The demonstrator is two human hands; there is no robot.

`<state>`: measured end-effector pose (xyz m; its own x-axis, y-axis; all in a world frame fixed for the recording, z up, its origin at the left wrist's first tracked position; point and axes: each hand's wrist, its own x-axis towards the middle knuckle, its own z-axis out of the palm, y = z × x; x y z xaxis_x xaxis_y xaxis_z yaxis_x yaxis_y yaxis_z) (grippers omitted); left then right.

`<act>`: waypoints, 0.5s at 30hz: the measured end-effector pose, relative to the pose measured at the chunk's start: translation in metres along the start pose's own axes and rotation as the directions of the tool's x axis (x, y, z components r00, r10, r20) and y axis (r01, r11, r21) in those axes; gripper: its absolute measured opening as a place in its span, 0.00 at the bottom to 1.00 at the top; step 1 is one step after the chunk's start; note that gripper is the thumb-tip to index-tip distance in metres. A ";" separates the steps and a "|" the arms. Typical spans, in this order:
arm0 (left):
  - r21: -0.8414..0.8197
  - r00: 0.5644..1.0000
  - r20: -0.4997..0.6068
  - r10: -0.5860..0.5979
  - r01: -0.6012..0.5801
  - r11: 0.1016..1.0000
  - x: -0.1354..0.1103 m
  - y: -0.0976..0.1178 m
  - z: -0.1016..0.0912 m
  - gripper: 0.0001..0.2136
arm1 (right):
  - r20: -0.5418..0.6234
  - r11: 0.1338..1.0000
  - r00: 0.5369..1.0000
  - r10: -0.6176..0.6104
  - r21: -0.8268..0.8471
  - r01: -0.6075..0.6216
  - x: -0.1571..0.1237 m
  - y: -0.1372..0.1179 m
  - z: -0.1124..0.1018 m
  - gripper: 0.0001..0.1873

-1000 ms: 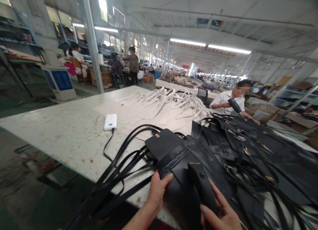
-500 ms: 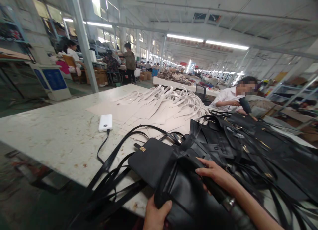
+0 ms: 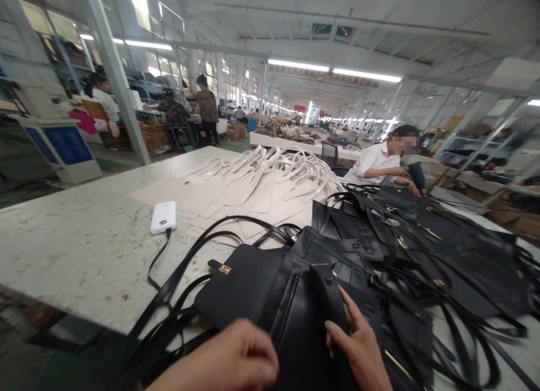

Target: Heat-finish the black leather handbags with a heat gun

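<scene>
A black bag [image 3: 261, 284] is held at the near edge of the worktop [image 3: 76, 250]. Its edge is gripped by the curled left hand [image 3: 236, 357]. Its strap [image 3: 327, 284] is pinched by the fingers [image 3: 348, 305] of the right hand [image 3: 358, 349]. A pile [image 3: 442, 250] of bags is left beside it.

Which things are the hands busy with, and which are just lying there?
In hand:
- black bag, with the left hand curled at its near edge
- strap on that bag, touched by the right hand

Lying about:
- white power bank
- cream bags
- pile of black bags
</scene>
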<state>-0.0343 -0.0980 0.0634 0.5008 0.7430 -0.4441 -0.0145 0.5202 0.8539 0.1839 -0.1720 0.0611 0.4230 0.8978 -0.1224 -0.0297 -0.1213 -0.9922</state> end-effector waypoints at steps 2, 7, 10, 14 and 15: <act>0.410 0.950 0.140 0.277 -0.311 0.858 0.028 0.036 0.005 0.04 | -0.034 1.000 0.999 -0.007 0.016 0.008 -0.001 0.015 0.000 0.42; 0.931 0.856 0.197 0.477 -0.316 0.181 0.109 0.062 0.034 0.11 | -0.127 1.000 0.992 0.012 0.018 -0.010 0.003 0.032 0.005 0.42; 0.965 0.883 0.127 0.452 -0.215 0.148 0.136 0.051 0.040 0.22 | -0.122 0.999 0.992 0.028 0.027 -0.025 0.004 0.032 0.004 0.42; 0.973 0.906 0.142 0.398 -0.202 0.112 0.146 0.055 0.037 0.26 | -0.114 0.999 0.993 0.041 0.017 -0.039 0.002 0.033 0.001 0.41; 0.971 0.911 0.166 0.377 -0.217 0.097 0.146 0.059 0.037 0.23 | -0.114 0.999 0.993 0.040 0.031 -0.037 0.001 0.033 0.001 0.41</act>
<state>0.0697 0.0259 0.0591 0.5948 0.8030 -0.0375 0.7304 -0.5204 0.4424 0.1829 -0.1747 0.0283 0.5221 0.8381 -0.1584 -0.0735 -0.1408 -0.9873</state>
